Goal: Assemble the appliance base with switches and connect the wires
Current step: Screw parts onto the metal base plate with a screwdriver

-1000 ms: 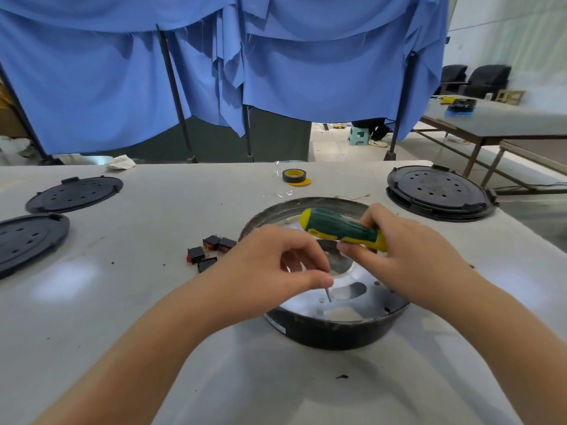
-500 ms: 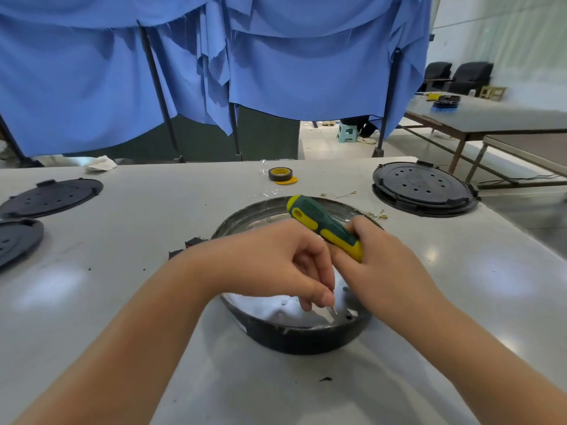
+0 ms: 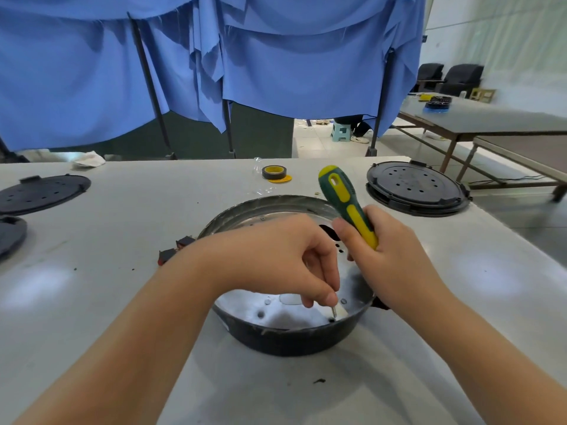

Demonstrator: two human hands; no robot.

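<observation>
Grey worktable (image 3: pixel 122 228) fronts blue drapes (image 3: pixel 276 72); black discs (image 3: pixel 417 187) lie about.

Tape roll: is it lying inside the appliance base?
No, the tape roll sits on the table beyond the appliance base.

Switches (image 3: pixel 176 251) left of base (image 3: pixel 285 335), apparently touching.

Appliance base (image 3: pixel 285 338): round, black-walled, shiny perforated metal floor, open side up on table; red-and-black rocker switches (image 3: pixel 175 251) loose just beside its left rim
</observation>
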